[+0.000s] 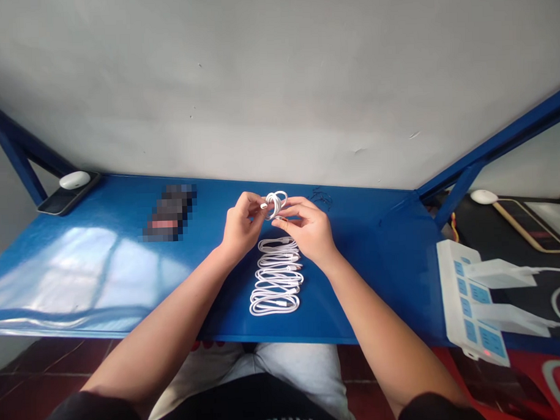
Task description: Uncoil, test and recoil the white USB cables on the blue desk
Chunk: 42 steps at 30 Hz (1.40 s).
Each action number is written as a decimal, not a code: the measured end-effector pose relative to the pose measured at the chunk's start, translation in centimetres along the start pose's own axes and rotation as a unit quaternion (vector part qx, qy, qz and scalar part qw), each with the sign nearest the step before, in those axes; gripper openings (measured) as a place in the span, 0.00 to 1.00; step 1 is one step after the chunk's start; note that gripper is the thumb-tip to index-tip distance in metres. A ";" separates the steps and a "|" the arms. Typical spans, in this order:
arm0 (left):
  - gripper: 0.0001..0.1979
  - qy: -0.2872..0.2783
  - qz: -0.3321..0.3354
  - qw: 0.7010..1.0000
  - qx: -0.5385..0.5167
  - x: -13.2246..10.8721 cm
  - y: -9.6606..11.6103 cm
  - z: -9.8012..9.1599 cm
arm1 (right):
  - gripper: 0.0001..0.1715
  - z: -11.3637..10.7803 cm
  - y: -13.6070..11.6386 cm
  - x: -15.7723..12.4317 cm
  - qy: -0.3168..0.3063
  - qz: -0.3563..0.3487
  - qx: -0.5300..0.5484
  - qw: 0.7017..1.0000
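Between my two hands is a coiled white charging cable, lifted above the far part of the blue table. My left hand pinches the coil's left side, close to a white plug end that sticks out. On the other side my right hand has its fingers closed on the coil, thumb below it. Just under the hands, several coiled white cables lie in a column on the table, their loops side by side.
The blue table meets a grey wall. Thin dark ties lie near its back edge. At left are a blurred-out dark object and a phone with a white mouse-like object. A power strip with chargers stands at right.
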<state>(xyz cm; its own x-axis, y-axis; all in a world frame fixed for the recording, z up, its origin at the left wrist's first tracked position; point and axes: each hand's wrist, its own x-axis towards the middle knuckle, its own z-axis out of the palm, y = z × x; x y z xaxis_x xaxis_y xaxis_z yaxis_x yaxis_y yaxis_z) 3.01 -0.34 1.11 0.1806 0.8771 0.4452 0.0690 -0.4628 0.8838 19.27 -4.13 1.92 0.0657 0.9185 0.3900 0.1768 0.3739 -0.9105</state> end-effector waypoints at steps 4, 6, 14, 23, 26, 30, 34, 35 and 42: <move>0.11 0.003 0.010 1.000 0.013 -0.1 -0.2 -0.1 | 0.06 0.0 -0.1 0.0 -0.004 -0.001 0.022 1.000; 0.11 0.006 0.012 1.000 0.009 -0.1 -0.2 -0.1 | 0.06 0.0 -0.4 -0.1 -0.004 -0.006 0.026 1.000; 0.11 0.009 0.002 1.000 0.006 -0.2 -0.1 -0.1 | 0.06 0.1 -1.0 0.0 -0.002 0.008 0.019 1.000; 0.10 0.012 0.009 1.000 0.014 -0.2 -0.2 -0.2 | 0.08 0.1 -0.7 0.0 -0.004 0.010 0.032 0.999; 0.11 0.014 -0.011 1.000 0.000 -0.1 -0.1 0.0 | 0.08 0.1 -0.5 0.0 -0.003 0.004 0.019 1.000; 0.20 -0.001 -0.098 0.991 -0.088 0.2 0.0 0.3 | 0.09 0.0 -0.3 0.2 0.018 0.011 -0.020 1.000; 0.27 -0.060 -0.240 0.948 -0.200 0.5 0.0 0.6 | 0.15 -0.2 0.0 0.5 0.047 0.037 -0.005 0.998; 0.25 -0.080 -0.267 0.935 -0.219 0.5 0.0 0.7 | 0.16 -0.3 0.2 0.6 0.052 0.046 -0.009 0.998; 0.16 -0.105 -0.345 0.890 -0.278 0.4 -0.3 0.6 | 0.19 -0.6 1.2 0.7 0.030 0.080 -0.064 0.994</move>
<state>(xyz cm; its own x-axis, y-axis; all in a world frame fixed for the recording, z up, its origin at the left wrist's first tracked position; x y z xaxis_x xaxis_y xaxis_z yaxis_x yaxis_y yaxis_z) 3.61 0.07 0.92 0.4660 0.8578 -0.2170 -0.2509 0.3633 0.8973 20.08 -3.13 1.19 0.1612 0.9541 0.2525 0.2818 0.2007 -0.9382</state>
